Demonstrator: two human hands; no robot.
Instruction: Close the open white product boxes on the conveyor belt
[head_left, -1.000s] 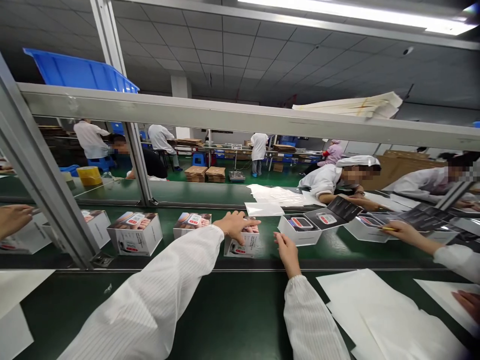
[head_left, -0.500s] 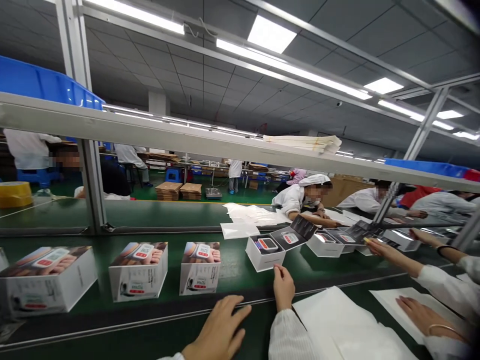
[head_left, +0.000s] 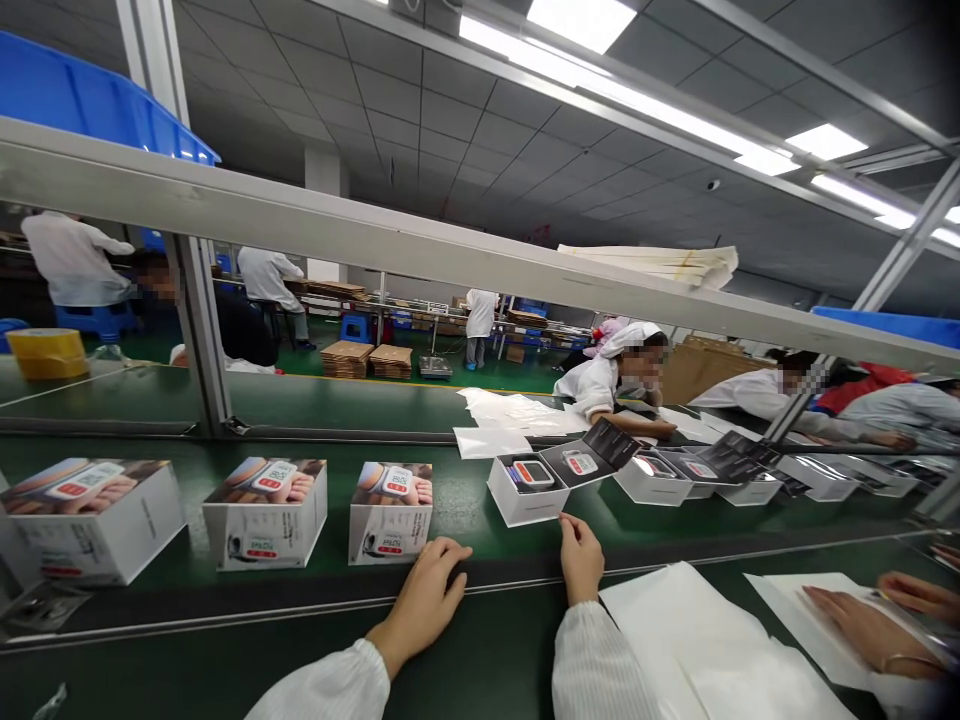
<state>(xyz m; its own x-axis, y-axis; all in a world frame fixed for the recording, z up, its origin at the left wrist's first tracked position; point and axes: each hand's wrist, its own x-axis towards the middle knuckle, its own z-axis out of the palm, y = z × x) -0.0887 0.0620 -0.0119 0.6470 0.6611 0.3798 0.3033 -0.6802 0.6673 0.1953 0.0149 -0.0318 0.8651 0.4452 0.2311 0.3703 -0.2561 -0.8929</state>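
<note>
My left hand (head_left: 431,600) is open at the near edge of the green belt (head_left: 461,510), thumb apart from the fingers. It is by the lower right corner of a closed printed box (head_left: 390,515) and holds nothing; whether it touches the box I cannot tell. My right hand (head_left: 581,560) has its fingers curled together, tips at the lower right corner of an open white box (head_left: 527,505). Nothing shows between those fingers. The open box's dark-lined lid (head_left: 611,448) leans right, and inside lies a device (head_left: 532,472) with a red and white front.
Two more closed boxes (head_left: 266,515) (head_left: 97,520) stand on the left. Several open boxes (head_left: 652,480) line the belt to the right. White sheets (head_left: 697,640) lie beside my right forearm. A co-worker's hand (head_left: 862,625) rests on paper at right. A shelf beam (head_left: 420,240) crosses above.
My left hand has moved up and left towards the closed box. My right hand has shifted slightly right along the open box. The co-worker's outstretched arm has drawn back from the belt.
</note>
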